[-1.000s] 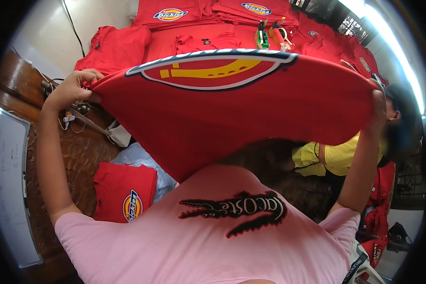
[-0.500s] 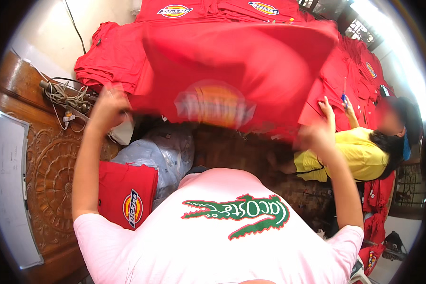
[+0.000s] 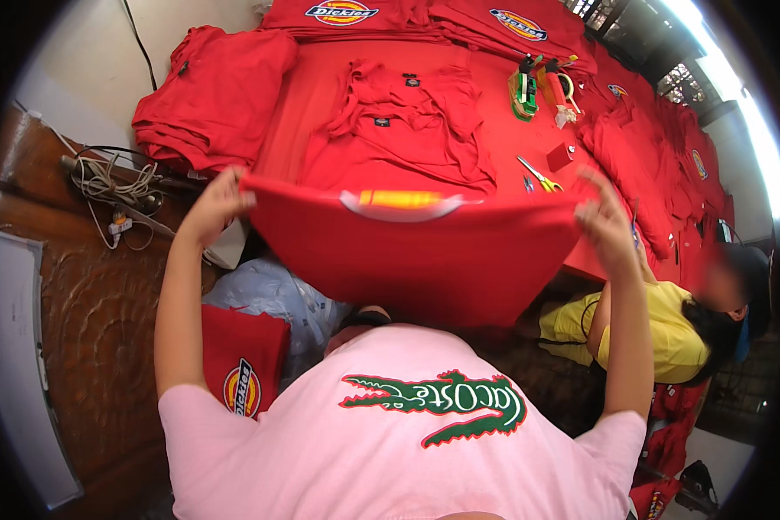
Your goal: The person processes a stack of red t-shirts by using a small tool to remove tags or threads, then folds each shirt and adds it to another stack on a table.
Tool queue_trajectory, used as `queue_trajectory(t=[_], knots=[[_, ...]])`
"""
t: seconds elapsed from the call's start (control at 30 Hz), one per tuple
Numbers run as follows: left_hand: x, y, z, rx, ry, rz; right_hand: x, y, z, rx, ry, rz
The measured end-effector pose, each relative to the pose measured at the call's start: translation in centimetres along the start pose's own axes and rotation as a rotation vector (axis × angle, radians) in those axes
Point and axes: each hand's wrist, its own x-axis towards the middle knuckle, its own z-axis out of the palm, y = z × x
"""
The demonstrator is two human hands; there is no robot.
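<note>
The left hand (image 3: pixel 217 208) and right hand (image 3: pixel 608 221) pinch the red cloth (image 3: pixel 412 269), which hides the red table's (image 3: pixel 494 82) near edge. Beyond it lie scissors (image 3: pixel 545 180) and, apparently, small snips (image 3: pixel 529 184).

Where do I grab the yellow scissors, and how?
Best by the yellow handles of the scissors, probably from the near right side: they lie flat, handles nearer, blades pointing away and left. The right hand is the closer of the two hands, but holds the red cloth, so free it first.
</note>
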Motion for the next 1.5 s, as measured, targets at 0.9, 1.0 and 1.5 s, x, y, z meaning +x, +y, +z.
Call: queue_trajectory(t=[0.9, 1.0, 1.5], knots=[[11.7, -12.8, -3.4, 0.578, 0.236, -0.061, 8.2, 25.2, 7.2, 0.101, 0.559, 0.372], [11.0, -14.2, -4.1, 0.563, 0.238, -0.133, 9.1, 23.8, 7.1, 0.054, 0.515, 0.414], [30.7, -10.3, 1.7, 0.038, 0.467, -0.05, 22.0, 20.0, 11.9, -0.832, 0.552, 0.281]])
